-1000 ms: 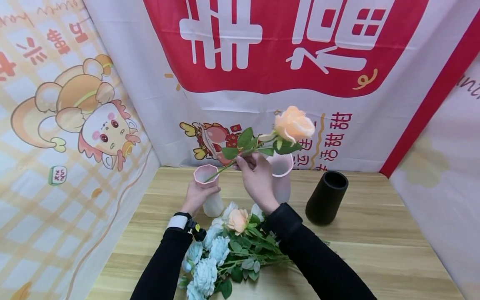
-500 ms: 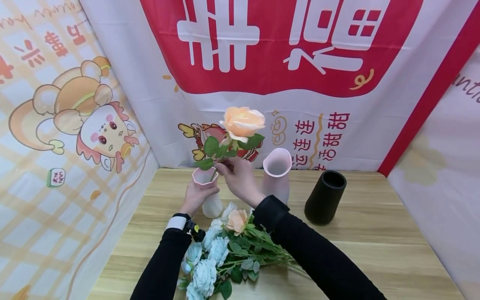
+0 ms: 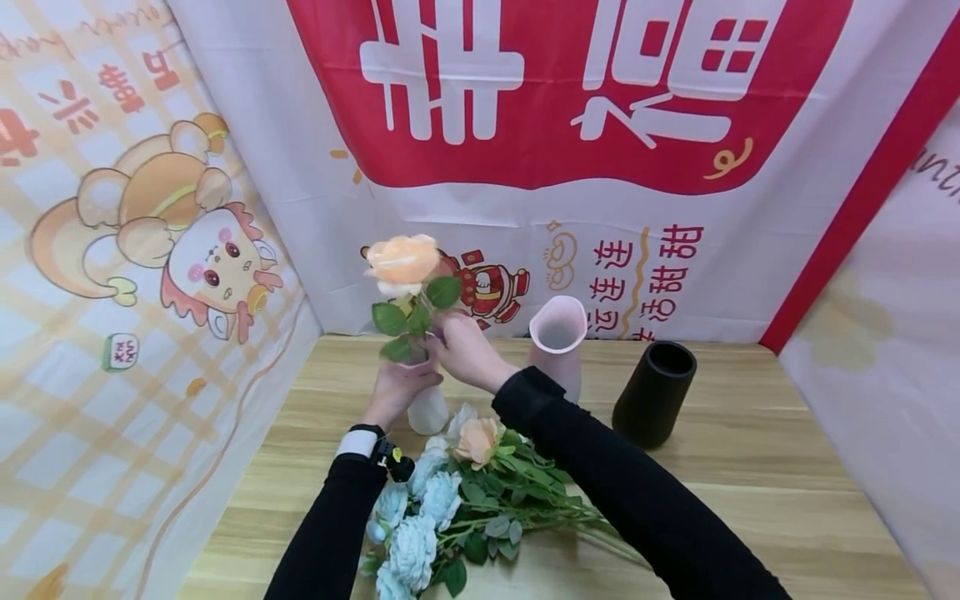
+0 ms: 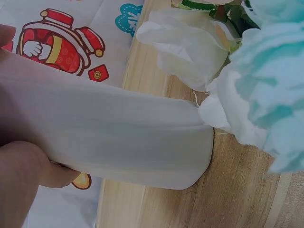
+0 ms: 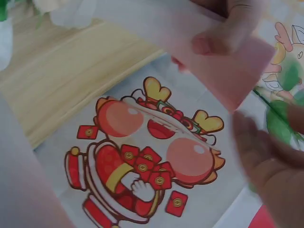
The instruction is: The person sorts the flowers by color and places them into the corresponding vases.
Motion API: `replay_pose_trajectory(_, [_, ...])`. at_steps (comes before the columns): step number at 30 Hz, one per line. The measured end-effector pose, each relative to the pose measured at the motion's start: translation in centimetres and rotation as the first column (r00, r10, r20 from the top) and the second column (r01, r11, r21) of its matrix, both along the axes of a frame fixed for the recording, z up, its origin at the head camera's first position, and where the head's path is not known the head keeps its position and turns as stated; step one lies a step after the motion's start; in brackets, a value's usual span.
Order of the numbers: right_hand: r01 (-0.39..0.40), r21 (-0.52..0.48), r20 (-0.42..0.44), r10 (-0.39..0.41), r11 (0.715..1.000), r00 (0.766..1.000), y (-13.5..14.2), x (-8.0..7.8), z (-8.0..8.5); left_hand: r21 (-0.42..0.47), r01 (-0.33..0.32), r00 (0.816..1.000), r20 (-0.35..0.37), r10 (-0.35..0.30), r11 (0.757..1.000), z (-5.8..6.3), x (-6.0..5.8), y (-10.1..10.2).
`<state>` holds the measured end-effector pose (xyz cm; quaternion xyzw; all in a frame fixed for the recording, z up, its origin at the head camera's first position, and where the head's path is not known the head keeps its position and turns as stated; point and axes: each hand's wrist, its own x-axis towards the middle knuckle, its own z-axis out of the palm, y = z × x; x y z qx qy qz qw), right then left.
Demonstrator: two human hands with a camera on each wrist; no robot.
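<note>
A pink-and-white vase (image 3: 427,412) stands upright near the back left of the table, and my left hand (image 3: 397,392) grips it just below the rim. In the left wrist view, its pale body (image 4: 128,133) runs from the thumb down to the wood. My right hand (image 3: 471,350) is at the vase's mouth, fingers on the stem of a peach rose (image 3: 405,260). The bloom stands above the opening, and its leaves (image 3: 390,319) overlap the pink rim. The lower stem is hidden. Blurred in the right wrist view, the right fingers (image 5: 244,137) are beside the rim.
Blue, white and peach flowers (image 3: 412,550) lie bunched at the front, stems pointing right. A taller pink vase (image 3: 557,333) stands right of my hands, with a black vase (image 3: 652,396) beyond it. A printed cloth backdrop (image 3: 480,200) rises behind the table.
The right hand has moved left with the peach rose, which has turned from slanting to nearly upright and come down over the vase's mouth. The left hand has kept its grip.
</note>
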<state>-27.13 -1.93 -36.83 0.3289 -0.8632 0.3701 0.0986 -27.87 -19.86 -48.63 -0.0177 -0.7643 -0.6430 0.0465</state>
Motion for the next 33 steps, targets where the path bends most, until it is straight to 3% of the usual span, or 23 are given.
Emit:
replay_pose_trajectory(5, [0.095, 0.144, 0.056, -0.104, 0.985, 0.993, 2.5, 0.9, -1.5, -0.037, -0.020, 1.000, -0.011, 0.020, 0.999, -0.1, -0.1, 0.4])
replay_pose_trajectory(8, [0.110, 0.125, 0.058, -0.118, 0.986, 0.991, 4.1, 2.0, -1.8, -0.042, -0.017, 1.000, -0.017, 0.016, 0.999, -0.1, -0.1, 0.4])
replay_pose_trajectory(20, [-0.012, 0.017, 0.102, 0.010, 1.000, 0.995, 11.4, 6.6, -1.7, 0.025, -0.004, 1.000, -0.014, 0.004, 1.000, -0.6, -0.3, 0.1])
replay_pose_trajectory(24, [-0.040, 0.032, 0.188, 0.034, 0.999, 0.982, 13.1, 8.0, -2.1, 0.032, 0.004, 1.000, -0.031, -0.003, 0.999, -0.7, -0.4, 0.0])
replay_pose_trajectory(27, [-0.010, 0.048, 0.239, -0.002, 0.999, 0.971, 14.1, 9.0, -2.4, 0.027, 0.005, 0.999, -0.033, -0.005, 1.000, -0.5, -0.4, 0.1])
replay_pose_trajectory(33, [0.099, 0.076, 0.218, -0.114, 0.992, 0.969, 15.3, 10.0, -3.4, 0.030, 0.004, 1.000, -0.029, -0.003, 1.000, -0.1, -0.2, 0.3])
